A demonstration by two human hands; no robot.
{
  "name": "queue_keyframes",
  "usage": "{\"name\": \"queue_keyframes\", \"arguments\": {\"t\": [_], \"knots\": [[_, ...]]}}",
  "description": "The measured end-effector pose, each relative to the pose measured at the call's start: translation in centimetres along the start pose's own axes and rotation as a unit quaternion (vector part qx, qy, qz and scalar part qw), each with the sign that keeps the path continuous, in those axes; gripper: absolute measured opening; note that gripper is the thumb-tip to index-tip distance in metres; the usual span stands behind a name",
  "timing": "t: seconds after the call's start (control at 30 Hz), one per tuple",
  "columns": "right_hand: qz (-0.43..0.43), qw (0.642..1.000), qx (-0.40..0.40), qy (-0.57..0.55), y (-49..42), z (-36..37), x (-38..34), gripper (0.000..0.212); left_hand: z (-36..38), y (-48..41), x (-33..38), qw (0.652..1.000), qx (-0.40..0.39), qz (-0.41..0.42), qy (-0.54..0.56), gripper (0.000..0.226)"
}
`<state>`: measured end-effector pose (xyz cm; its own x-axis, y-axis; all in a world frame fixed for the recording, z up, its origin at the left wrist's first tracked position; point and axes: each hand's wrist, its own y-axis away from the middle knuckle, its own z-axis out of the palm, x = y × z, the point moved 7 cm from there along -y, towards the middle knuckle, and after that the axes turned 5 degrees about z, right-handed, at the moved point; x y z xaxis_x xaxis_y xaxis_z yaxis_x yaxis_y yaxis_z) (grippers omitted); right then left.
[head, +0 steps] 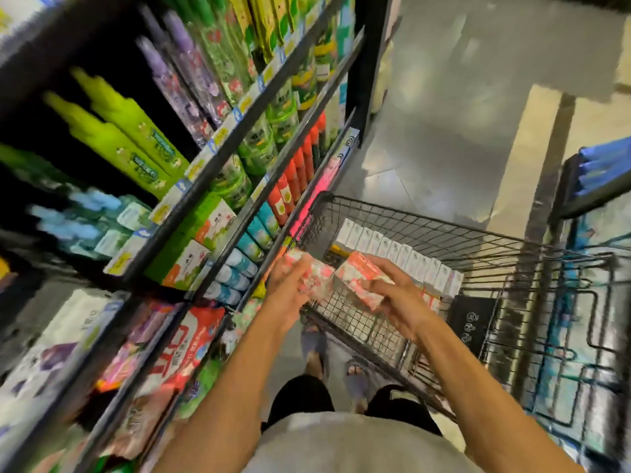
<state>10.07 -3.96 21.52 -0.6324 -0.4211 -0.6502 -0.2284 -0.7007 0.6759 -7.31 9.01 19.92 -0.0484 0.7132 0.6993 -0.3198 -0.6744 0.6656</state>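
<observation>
Pink box (316,273) is gripped in the left hand (290,285), above the near corner of the wire cart (426,230) and just beside the shelf (239,138). The right hand (396,295) curls its fingers over a second pink box (358,271), close beside the first. A row of white boxes (392,250) stands inside the cart.

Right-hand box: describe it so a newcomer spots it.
Find the black wire shopping cart beside the shelves. Over its near rim, the right hand grips a pink-and-white box. Unlike the white boxes lined inside the cart, it is held aloft, right of the pack in the left hand.
</observation>
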Motion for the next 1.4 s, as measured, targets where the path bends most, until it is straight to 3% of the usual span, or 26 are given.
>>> {"name": "queue_keyframes", "arguments": {"t": [0.1, 0.2, 0.33, 0.43, 0.57, 0.77, 0.9, 1.13, 1.4], "knots": [[-0.008, 0.999, 0.009, 0.031, 1.5, 0.0, -0.1, 0.053, -1.9, 3.0, -0.8, 0.998, 0.034, 0.029, 0.038, 0.029], [-0.007, 0.998, 0.0, 0.06, 3.6, 1.2, 0.2, 0.049, -4.2, 6.1, -1.9, 0.993, 0.063, 0.05, 0.081, 0.039], [-0.017, 0.995, -0.024, 0.093, 5.3, 2.9, 1.3, 0.046, -7.0, 10.3, -2.2, 0.987, 0.098, 0.086, 0.097, 0.034], [-0.022, 0.989, -0.054, 0.135, 6.6, 5.1, 2.0, 0.041, -9.9, 14.2, -2.4, 0.979, 0.117, 0.117, 0.117, 0.055], [-0.026, 0.981, -0.083, 0.171, 8.6, 8.4, 4.1, 0.035, -14.9, 19.2, -3.4, 0.967, 0.143, 0.145, 0.152, 0.031], [-0.047, 0.967, -0.145, 0.204, 13.3, 15.2, 8.9, 0.032, -23.4, 27.6, -4.9, 0.944, 0.182, 0.204, 0.185, 0.039], [-0.067, 0.955, -0.186, 0.222, 16.9, 21.2, 13.2, 0.045, -29.9, 33.5, -5.7, 0.93, 0.208, 0.238, 0.188, 0.066], [-0.088, 0.945, -0.211, 0.233, 24.0, 31.4, 22.5, 0.033, -41.3, 44.2, -7.1, 0.909, 0.275, 0.276, 0.152, 0.037], [-0.085, 0.919, -0.274, 0.271, 30.2, 41.2, 28.9, 0.034, -51.3, 53.2, -7.5, 0.88, 0.305, 0.311, 0.188, 0.029]]}}
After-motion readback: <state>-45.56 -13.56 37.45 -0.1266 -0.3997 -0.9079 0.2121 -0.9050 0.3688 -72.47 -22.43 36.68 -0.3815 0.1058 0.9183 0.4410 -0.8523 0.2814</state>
